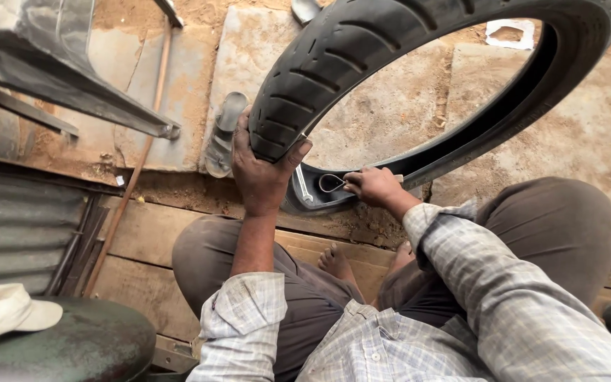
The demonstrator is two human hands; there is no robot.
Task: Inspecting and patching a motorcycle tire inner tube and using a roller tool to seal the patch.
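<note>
Tyre [334, 56]: black, ribbed tread, standing on edge just ahead of my knees, its lower rim down at the edge of the wooden boards [150, 233], the rest arching up and away to the top right.

Nearest to me: checked shirt sleeves, grey trousers, legs folded, one bare foot [335, 263] showing between the knees. A rounded dark green metal surface [86, 343] sits at lower left with a pale cap [1, 311] resting on it.

Left hand [259, 173]: wrapped around the tyre's tread at its lower left curve, thumb over the outer face, fingers closed on the rubber. Firm grasp, holding the tyre upright.

Right hand [373, 185]: closed around a thin tool with a metal loop [330, 182] at its tip. The loop lies against the inside of the tyre, at the bottom of the opening. I cannot tell just what kind of tool it is. A shiny metal strip [303, 185] lies inside the tyre beside the loop.

Beyond the hands: a clear plastic bottle [224, 134] lies on a stone slab just left of the tyre. A long rusty rod [136, 163] runs diagonally across slab and boards. Corrugated sheet [15, 233] at far left, a dark metal frame [58, 71] above it.

Farthest: sandy ground and stone slabs seen through the tyre's opening, a scrap of white paper [509, 34] at top right.
</note>
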